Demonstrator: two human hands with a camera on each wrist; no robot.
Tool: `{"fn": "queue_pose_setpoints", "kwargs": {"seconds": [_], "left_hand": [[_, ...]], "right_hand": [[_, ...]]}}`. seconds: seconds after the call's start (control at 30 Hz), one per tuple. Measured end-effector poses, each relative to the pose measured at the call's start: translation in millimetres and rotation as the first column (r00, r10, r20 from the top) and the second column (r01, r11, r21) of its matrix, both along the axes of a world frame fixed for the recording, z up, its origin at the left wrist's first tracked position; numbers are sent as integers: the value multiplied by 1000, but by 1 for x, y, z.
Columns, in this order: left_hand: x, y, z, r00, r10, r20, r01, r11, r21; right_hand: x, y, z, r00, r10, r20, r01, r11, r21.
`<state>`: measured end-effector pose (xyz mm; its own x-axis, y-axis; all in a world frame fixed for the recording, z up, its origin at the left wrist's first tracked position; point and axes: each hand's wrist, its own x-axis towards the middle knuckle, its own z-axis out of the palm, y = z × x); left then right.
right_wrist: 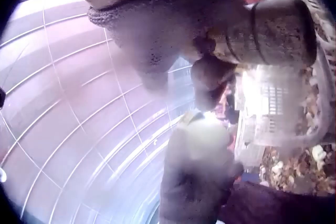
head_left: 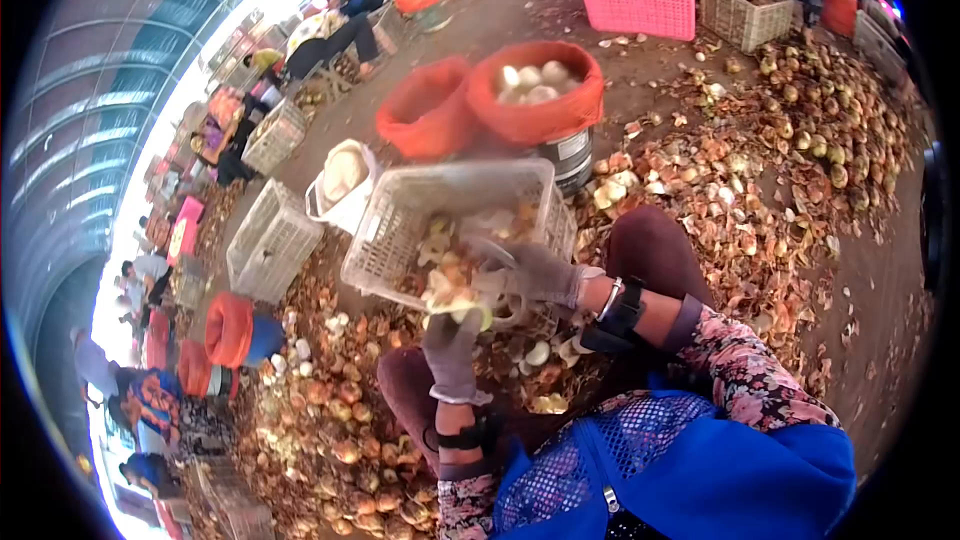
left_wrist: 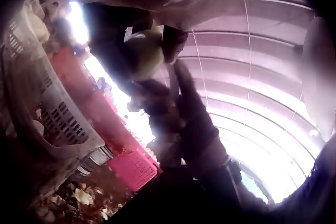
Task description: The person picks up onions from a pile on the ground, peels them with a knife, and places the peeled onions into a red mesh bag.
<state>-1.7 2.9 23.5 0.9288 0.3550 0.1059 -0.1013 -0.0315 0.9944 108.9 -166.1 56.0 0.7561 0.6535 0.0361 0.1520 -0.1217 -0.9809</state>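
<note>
The left hand [head_left: 450,355], in a grey glove, grips a pale peeled onion [head_left: 474,314] over the near edge of a whitish plastic crate [head_left: 450,177]. In the left wrist view the onion [left_wrist: 147,55] looks yellow-green between dark gloved fingers. Close beside it, the gloved right hand [head_left: 540,275] is curled round a thick worn handle [right_wrist: 268,32], best seen in the right wrist view. The tool's blade is hard to make out. From the right wrist camera, the onion [right_wrist: 206,137] appears blurred in the left hand [right_wrist: 194,187], just apart from the handle.
Behind the crate stand two red-lined buckets [head_left: 535,115], one holding white onions. A white bucket [head_left: 343,175] and an empty crate [head_left: 272,240] are at left. Unpeeled onions [head_left: 340,440] and skins [head_left: 700,210] cover the ground on both sides. Several people sit farther off.
</note>
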Motion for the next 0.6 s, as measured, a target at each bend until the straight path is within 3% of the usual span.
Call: {"fn": "queue_pose_setpoints", "kwargs": {"seconds": [0.07, 0.13, 0.2, 0.23, 0.33, 0.37, 0.4, 0.43, 0.5, 0.6], "left_hand": [[8, 16, -35, 1000, 3, -21, 7, 897, 441], [7, 0, -24, 1000, -29, -6, 28, 868, 496], [8, -5, -25, 999, 19, -32, 5, 777, 629], [9, -7, -25, 1000, 1, -4, 1, 859, 512], [10, -9, -24, 998, 25, 54, -31, 994, 101], [9, -9, -22, 997, 61, 44, -58, 997, -48], [9, -8, -21, 996, 87, 27, -80, 978, -194], [10, -7, -19, 994, 105, 5, -97, 937, -335], [16, 6, -20, 994, 106, -40, -111, 847, -520], [48, 34, -41, 994, 103, -30, -102, 814, -571]], "right_hand": [[-10, 9, -19, 984, 48, 174, -47, 999, -9], [-15, 13, -38, 951, -7, 308, 7, 1000, 1], [3, 14, -55, 950, -132, 284, 104, 988, 110], [10, 11, -49, 944, -192, 268, 152, 975, 163], [23, -16, -20, 947, -186, 262, 205, 978, -45], [27, -20, -19, 942, -207, 264, 235, 968, -82], [29, -20, -43, 837, -204, 508, 263, 964, -46], [25, -21, -41, 866, -59, 497, 222, 935, -276], [19, -17, -33, 908, 207, 366, 108, 727, -679], [6, -9, -33, 887, 337, 315, 7, 672, -740]]}}
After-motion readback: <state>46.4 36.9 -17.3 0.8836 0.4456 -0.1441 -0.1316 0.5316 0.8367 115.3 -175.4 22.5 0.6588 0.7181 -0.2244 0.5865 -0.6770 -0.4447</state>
